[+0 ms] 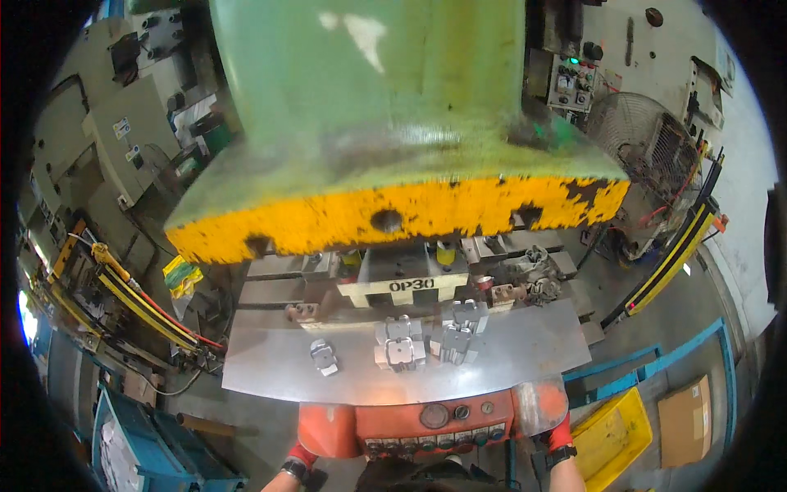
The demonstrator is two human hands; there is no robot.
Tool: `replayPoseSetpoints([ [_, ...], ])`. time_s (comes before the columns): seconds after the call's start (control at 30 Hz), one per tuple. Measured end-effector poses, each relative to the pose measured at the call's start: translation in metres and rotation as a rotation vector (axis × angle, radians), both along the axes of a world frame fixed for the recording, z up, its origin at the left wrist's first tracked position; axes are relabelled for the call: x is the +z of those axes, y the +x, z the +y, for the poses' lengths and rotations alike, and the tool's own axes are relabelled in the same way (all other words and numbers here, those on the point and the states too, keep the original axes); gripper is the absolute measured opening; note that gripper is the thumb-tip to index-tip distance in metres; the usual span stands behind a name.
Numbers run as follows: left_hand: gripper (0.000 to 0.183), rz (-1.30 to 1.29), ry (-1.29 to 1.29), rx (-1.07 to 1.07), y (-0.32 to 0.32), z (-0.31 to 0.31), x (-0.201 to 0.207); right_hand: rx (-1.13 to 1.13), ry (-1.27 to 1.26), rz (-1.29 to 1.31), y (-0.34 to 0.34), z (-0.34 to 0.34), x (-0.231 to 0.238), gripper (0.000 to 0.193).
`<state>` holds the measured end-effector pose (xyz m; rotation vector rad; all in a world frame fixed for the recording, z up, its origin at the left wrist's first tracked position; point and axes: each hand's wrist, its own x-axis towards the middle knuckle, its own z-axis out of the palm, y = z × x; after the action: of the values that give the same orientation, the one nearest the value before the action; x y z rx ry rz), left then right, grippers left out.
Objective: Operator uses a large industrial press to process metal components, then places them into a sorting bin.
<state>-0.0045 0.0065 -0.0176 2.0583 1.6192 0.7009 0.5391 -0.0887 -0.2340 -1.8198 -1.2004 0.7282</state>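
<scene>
The red-gloved left hand and right hand sit at the 9 and 3 o'clock ends of the red control console, whose long axis runs between them; end covers hide the fingers, so their grip cannot be told. A lone metal part lies at 12 o'clock from the left hand, the nearer one, tilted toward 11, on a shiny plate. The green press fills 12 o'clock; a fan stands at 2.
</scene>
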Motion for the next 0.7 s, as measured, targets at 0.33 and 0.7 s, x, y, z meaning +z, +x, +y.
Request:
replayPoseSetpoints([
  [0.33, 0.043, 0.053, -0.052, -0.024, -0.035, -0.002, -0.059, -0.313, 0.120, 0.718, -0.037, -0.011, 0.049, 0.030],
  [0.7, 0.047, 0.341, -0.537, 0.151, -0.192, 0.051, -0.051, -0.228, -0.062, 0.535, 0.022, -0.037, -0.043, 0.046],
])
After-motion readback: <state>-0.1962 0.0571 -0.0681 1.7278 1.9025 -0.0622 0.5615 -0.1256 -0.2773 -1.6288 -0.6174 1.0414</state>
